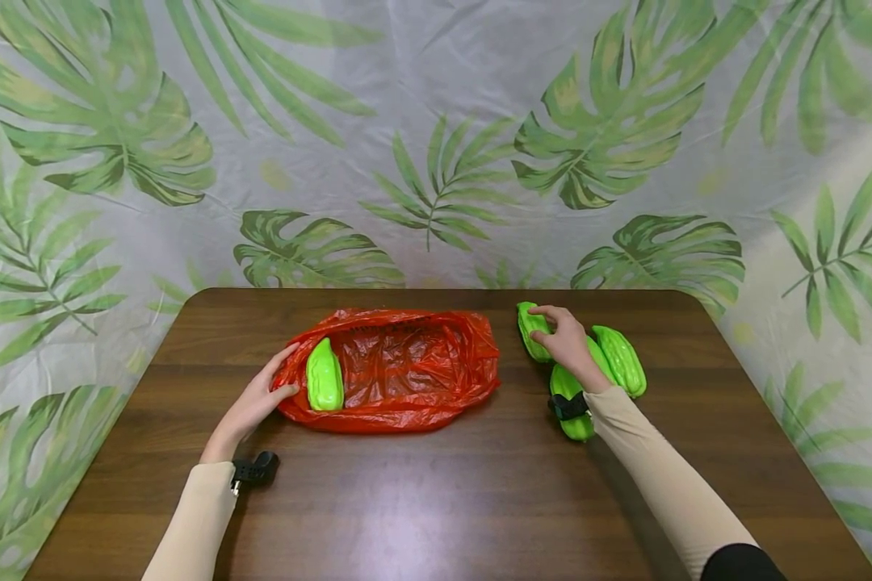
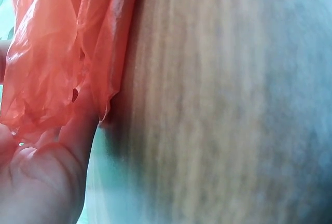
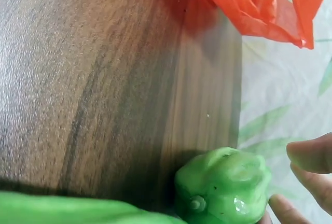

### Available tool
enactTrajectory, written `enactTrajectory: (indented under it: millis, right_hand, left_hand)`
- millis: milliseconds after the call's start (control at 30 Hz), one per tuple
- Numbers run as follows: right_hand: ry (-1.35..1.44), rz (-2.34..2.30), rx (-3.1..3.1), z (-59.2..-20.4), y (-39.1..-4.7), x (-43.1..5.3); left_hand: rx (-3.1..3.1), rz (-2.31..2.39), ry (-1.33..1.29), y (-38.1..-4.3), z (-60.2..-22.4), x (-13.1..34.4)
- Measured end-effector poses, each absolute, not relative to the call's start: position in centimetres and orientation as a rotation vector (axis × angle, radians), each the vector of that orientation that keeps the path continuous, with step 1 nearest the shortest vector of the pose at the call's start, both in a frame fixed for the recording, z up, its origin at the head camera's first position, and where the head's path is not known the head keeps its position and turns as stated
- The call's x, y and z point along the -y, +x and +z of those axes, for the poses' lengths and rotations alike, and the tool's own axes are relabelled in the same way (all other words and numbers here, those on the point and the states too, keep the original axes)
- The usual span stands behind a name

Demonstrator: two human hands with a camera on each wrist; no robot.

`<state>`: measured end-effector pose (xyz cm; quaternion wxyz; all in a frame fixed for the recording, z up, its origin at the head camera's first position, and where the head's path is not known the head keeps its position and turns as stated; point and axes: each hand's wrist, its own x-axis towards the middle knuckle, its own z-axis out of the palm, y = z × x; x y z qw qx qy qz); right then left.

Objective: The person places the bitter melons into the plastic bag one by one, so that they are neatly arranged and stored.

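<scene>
A red plastic bag [image 1: 407,415] lies with its mouth spread wide at the table's middle left. One bright green, ridged vegetable [image 1: 324,378] rests inside it at the left end. My left hand [image 1: 254,403] holds the bag's left edge; in the left wrist view, red film covers part of the fingers. At the right, my right hand [image 1: 565,343] reaches over a small group of the same vegetables. Its thumb and fingers are spread around the farthest green vegetable [image 3: 223,187], and the thumb stands apart from it in the right wrist view.
Beside the right forearm lie more green vegetables, one at the far right [image 1: 620,361] and one partly under the wrist [image 1: 576,428]. All stand on a brown wooden table [image 1: 407,500]. A leaf-patterned cloth [image 1: 465,266] hangs behind the table.
</scene>
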<state>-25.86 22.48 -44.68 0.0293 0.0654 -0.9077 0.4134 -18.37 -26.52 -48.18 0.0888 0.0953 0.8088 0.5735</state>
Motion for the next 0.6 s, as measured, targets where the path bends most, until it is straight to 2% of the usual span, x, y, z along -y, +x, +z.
enactTrajectory:
  millis: [600]
  right_hand:
    - [0.314, 1.256, 2.919, -45.08, -25.94, -22.26]
  left_hand:
    - [-2.412, 1.697, 0.27, -18.3, -48.04, 26.43]
